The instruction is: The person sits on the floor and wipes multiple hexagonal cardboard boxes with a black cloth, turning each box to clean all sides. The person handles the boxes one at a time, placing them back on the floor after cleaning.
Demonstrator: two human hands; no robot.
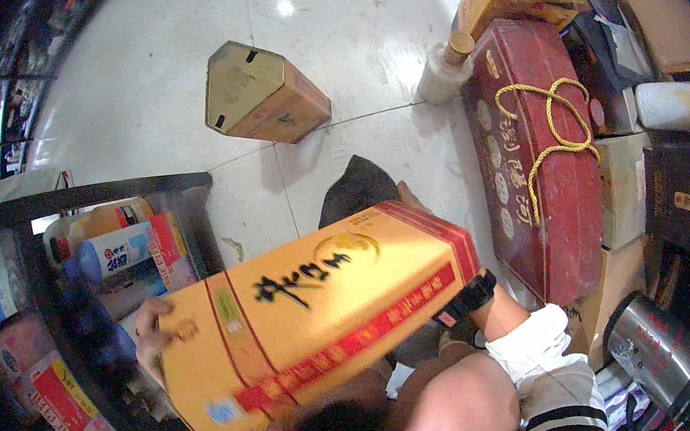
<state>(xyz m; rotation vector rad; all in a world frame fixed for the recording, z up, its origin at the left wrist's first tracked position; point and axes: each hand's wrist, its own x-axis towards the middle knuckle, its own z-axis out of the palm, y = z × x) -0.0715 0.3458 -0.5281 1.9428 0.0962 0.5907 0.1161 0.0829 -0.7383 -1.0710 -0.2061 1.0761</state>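
A long yellow carton with red trim and black brush-style writing lies tilted across the view before me. The fingers of my left hand grip its lower left end. My right wrist, with a black band on it, comes in at the carton's right end. The right hand itself is mostly hidden behind the carton, which it seems to support from beneath. My bent knee shows below. Past the carton's far edge, a dark shape, perhaps a shoe, is partly covered.
A smaller gold box stands on the pale tiled floor. At right are a pale bottle, a large maroon gift box with yellow cord, a dark box and a steel container. Shelved bottles sit at left.
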